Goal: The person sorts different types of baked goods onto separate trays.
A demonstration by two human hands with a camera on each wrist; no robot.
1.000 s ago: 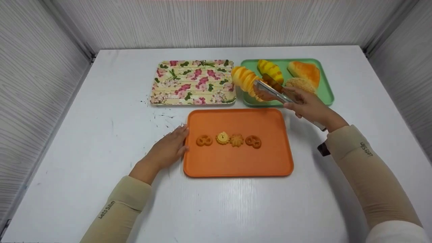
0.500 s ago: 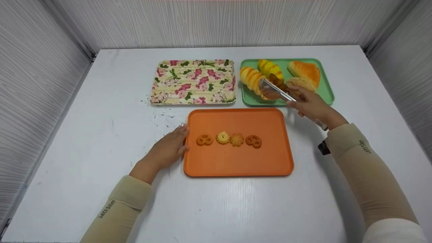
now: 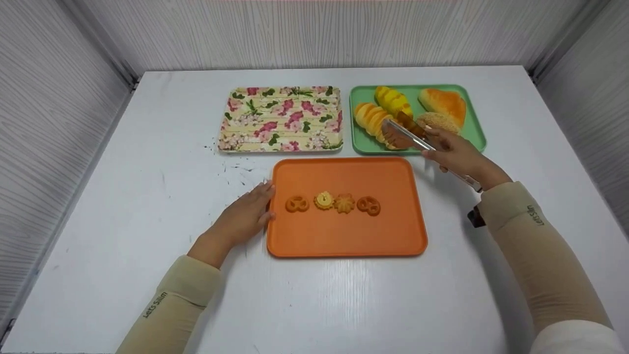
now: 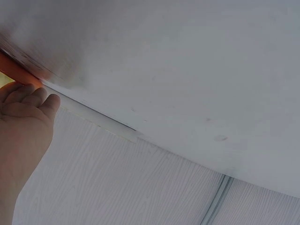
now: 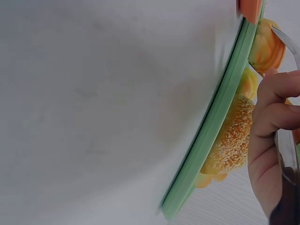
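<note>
In the head view my right hand [image 3: 454, 152] grips metal tongs [image 3: 415, 140] with brown tips. The tips are at the near end of a ridged orange-yellow bread roll [image 3: 372, 122], which lies at the left side of the green tray [image 3: 471, 140]. From the right wrist view, the tongs stand around the roll [image 5: 268, 49]; whether they still squeeze it I cannot tell. My left hand [image 3: 245, 216] touches the left edge of the orange tray [image 3: 344, 238] with extended fingers. Two pretzels [image 3: 297, 204] and two flower-shaped biscuits [image 3: 324, 200] lie in a row on that tray.
Also on the green tray are a yellow roll [image 3: 393, 101], a golden bread [image 3: 444, 104] and a sesame bun [image 3: 437, 122]. To its left lies a floral tray [image 3: 282, 120]. Grey wood-grain walls [image 3: 334, 34] bound the white table [image 3: 314, 305] at the back and sides.
My right hand has carried the ridged roll rightward with the tongs, from between the floral and green trays down onto the green tray. The left hand has stayed at the orange tray.
</note>
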